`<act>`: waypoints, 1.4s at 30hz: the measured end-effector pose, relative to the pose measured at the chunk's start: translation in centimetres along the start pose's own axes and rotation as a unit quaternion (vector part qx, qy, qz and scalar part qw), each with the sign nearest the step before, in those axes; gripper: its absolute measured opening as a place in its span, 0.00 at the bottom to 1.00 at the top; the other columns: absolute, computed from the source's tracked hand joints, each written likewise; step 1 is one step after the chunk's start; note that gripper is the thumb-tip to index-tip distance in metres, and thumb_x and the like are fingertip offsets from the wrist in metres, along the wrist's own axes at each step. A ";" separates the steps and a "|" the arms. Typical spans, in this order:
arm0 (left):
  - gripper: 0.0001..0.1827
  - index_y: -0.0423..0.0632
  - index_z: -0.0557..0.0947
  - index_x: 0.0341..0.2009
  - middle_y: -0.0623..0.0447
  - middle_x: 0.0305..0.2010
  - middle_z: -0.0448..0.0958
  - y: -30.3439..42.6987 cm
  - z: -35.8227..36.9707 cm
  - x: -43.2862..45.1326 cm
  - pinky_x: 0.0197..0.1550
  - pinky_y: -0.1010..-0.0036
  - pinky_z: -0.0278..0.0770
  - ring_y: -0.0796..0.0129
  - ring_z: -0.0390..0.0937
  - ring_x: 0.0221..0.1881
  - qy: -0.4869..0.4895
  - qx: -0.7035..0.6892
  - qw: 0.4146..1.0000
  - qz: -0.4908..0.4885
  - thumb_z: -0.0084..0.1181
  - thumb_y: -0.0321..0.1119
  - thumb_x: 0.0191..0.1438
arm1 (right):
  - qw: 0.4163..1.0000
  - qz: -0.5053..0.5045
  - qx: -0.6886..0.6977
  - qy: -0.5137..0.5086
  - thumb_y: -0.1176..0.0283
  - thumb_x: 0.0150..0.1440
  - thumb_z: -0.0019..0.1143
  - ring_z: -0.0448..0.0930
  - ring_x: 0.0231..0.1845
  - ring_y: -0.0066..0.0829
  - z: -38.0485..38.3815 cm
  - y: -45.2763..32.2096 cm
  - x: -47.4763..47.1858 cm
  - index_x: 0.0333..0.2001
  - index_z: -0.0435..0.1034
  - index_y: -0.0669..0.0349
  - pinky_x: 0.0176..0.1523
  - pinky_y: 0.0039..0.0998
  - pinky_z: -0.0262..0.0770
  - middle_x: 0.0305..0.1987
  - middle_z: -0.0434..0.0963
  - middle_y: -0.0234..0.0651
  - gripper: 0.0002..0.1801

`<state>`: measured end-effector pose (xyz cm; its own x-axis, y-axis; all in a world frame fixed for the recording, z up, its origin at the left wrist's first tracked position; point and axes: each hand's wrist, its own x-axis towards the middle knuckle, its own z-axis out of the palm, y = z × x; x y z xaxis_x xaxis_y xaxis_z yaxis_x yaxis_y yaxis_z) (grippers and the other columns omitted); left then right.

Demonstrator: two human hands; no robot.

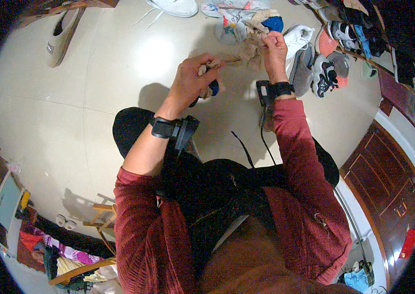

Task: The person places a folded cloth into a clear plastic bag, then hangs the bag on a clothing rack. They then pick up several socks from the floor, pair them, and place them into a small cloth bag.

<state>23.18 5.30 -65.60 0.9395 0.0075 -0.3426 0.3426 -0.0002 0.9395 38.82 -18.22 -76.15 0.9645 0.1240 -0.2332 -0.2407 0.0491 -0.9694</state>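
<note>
My left hand (192,79) is closed around a bunched beige item (207,68) that looks like thin fabric. A dark blue part (213,88) sticks out below the fist. To the right, my right hand (275,47) pinches a crumpled, sheer beige material (249,51) that spreads between the two hands above the floor. Just beyond the right fingers lies a beige and blue piece (273,22), partly hidden. It rests against a white plastic bag (231,22) with coloured print. Whether the beige material in both hands is one piece, I cannot tell.
White sneakers (298,38), grey slippers (303,68) and a black-and-white sneaker (323,77) stand right, beside a shoe rack (369,58). A beige slip-on shoe (62,40) is far left. Straps with black devices (185,130) circle both wrists. A wooden chair (100,217) stands lower left.
</note>
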 end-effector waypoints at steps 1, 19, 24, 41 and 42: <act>0.17 0.45 0.78 0.47 0.56 0.37 0.80 -0.1 0.1 0.3 0.45 0.75 0.74 0.72 0.75 0.40 -0.007 0.032 0.999 0.004 0.58 0.36 0.54 | 0.996 0.005 0.084 -0.036 0.77 0.55 0.57 0.71 0.32 0.14 0.2 -1.0 -0.5 0.34 0.69 0.55 0.35 0.19 0.65 0.30 0.71 0.20 0.05; 0.22 0.40 0.75 0.52 0.48 0.48 0.77 -0.5 2.3 3.4 0.49 0.69 0.76 0.64 0.77 0.45 -0.062 -0.607 0.762 -0.214 0.51 0.43 0.60 | 0.935 0.135 0.072 -0.319 0.75 0.54 0.50 0.72 0.49 0.24 4.2 -10.5 -5.0 0.38 0.67 0.59 0.53 0.29 0.71 0.45 0.71 0.30 0.07; 0.20 0.41 0.73 0.53 0.49 0.50 0.76 -0.6 2.2 3.5 0.51 0.68 0.75 0.63 0.76 0.48 0.022 -0.526 0.826 -0.203 0.52 0.37 0.59 | 0.929 0.150 0.099 -0.323 0.74 0.55 0.51 0.74 0.52 0.27 3.6 -10.4 -5.0 0.43 0.69 0.61 0.58 0.28 0.68 0.46 0.75 0.33 0.11; 0.10 0.47 0.77 0.39 0.55 0.39 0.77 1.3 -3.2 3.1 0.39 0.77 0.74 0.73 0.75 0.38 0.251 -0.174 0.951 0.042 0.60 0.37 0.56 | 0.913 -0.031 -0.348 -0.210 0.58 0.57 0.55 0.76 0.49 0.28 -5.4 7.9 -2.3 0.50 0.69 0.59 0.52 0.33 0.71 0.48 0.76 0.33 0.21; 0.09 0.48 0.78 0.38 0.56 0.39 0.77 1.1 -3.2 3.2 0.39 0.78 0.74 0.73 0.75 0.38 0.240 -0.130 0.961 0.050 0.60 0.37 0.56 | 0.871 -0.100 -0.438 -0.200 0.59 0.56 0.56 0.76 0.49 0.29 -4.1 8.1 -2.8 0.49 0.69 0.58 0.51 0.33 0.71 0.48 0.77 0.34 0.20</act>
<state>26.57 8.48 -65.69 0.8345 0.4810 -0.2688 0.1790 0.2247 0.9578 34.58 -22.24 -83.67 0.8204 0.5437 -0.1770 0.2723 -0.6437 -0.7152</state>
